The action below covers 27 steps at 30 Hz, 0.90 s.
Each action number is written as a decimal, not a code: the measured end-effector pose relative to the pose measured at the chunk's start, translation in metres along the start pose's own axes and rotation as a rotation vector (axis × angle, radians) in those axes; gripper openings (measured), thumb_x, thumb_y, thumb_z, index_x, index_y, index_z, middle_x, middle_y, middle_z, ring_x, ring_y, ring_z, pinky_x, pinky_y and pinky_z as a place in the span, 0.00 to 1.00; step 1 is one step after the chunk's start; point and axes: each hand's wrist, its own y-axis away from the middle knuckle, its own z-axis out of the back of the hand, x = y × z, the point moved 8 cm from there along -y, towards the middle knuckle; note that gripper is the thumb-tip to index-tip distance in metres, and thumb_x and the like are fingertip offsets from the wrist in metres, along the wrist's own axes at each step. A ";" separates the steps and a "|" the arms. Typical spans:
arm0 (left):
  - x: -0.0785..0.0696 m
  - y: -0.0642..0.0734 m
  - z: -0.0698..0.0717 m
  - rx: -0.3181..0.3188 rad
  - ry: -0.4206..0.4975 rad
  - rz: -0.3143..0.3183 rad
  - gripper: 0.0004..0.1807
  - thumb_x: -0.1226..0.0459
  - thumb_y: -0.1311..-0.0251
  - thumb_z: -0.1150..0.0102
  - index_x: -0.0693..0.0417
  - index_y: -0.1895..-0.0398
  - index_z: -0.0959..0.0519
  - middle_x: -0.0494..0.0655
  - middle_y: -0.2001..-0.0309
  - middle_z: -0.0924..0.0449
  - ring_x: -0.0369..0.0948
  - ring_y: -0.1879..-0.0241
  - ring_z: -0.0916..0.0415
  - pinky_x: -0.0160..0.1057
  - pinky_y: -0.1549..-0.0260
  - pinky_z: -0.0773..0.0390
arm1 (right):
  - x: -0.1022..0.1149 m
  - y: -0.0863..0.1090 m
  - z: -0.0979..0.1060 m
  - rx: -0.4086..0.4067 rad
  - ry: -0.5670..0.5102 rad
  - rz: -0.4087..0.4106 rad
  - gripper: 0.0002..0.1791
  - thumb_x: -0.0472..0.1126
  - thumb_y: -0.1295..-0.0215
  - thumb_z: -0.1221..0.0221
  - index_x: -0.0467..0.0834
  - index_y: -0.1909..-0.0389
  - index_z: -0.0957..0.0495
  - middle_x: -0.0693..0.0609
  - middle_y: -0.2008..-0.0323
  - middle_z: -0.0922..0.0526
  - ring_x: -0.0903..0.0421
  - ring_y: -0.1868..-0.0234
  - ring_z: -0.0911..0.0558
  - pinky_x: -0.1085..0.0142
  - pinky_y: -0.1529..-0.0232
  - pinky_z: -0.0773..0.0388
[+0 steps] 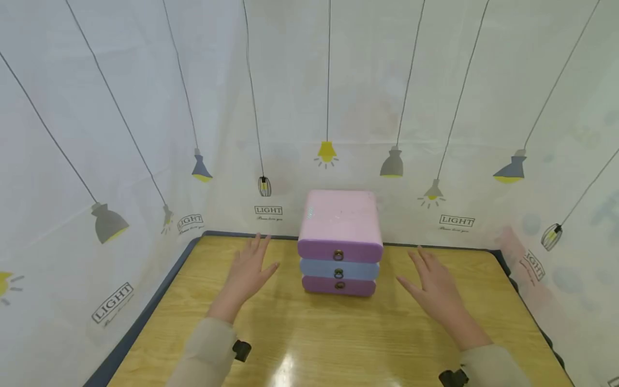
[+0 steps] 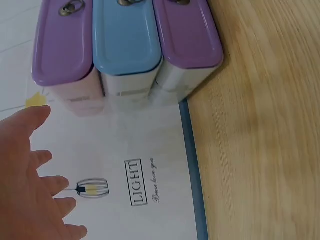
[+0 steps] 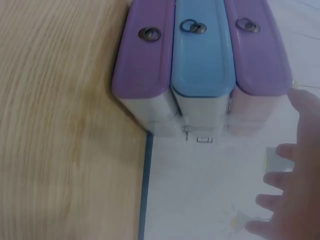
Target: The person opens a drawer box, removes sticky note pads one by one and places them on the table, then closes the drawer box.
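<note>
A small three-drawer box [image 1: 340,217] with a pink top stands at the back of the wooden table. Its top drawer [image 1: 314,251] and bottom drawer [image 1: 316,285] have purple fronts, the middle drawer [image 1: 314,267] a light blue one. Each front carries a bronze ring pull, and all three drawers look closed. To the left of the box, my left hand [image 1: 246,274] is held with fingers spread, touching nothing. My right hand [image 1: 437,287] is likewise spread on the other side, apart from the box. Both wrist views show the drawer fronts beside the outstretched fingers.
The wooden table [image 1: 309,338] has a dark blue edge along its back and sides. White sheets [image 1: 290,80] printed with hanging lamps surround it behind and at both sides. The back sheet rises close behind the box.
</note>
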 end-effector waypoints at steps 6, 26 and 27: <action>-0.018 -0.014 0.000 0.011 0.162 -0.014 0.39 0.50 0.30 0.49 0.55 0.23 0.49 0.59 0.25 0.54 0.57 0.27 0.56 0.62 0.33 0.53 | 0.022 -0.010 -0.002 -0.092 -0.076 0.038 0.33 0.51 0.30 0.43 0.33 0.34 0.35 0.34 0.36 0.33 0.34 0.37 0.35 0.38 0.39 0.39; -0.051 -0.061 -0.016 0.182 0.586 0.126 0.39 0.42 0.28 0.60 0.59 0.25 0.45 0.59 0.31 0.36 0.55 0.34 0.38 0.56 0.36 0.39 | 0.103 -0.028 -0.040 -0.114 -0.123 0.143 0.17 0.43 0.34 0.39 0.38 0.48 0.22 0.47 0.54 0.21 0.48 0.52 0.22 0.52 0.52 0.23; -0.051 -0.063 -0.017 0.188 0.587 0.127 0.39 0.43 0.29 0.59 0.59 0.25 0.45 0.59 0.31 0.37 0.55 0.33 0.38 0.56 0.36 0.39 | 0.106 -0.029 -0.044 -0.092 -0.113 0.136 0.18 0.43 0.34 0.39 0.38 0.48 0.22 0.47 0.53 0.21 0.47 0.52 0.22 0.52 0.51 0.23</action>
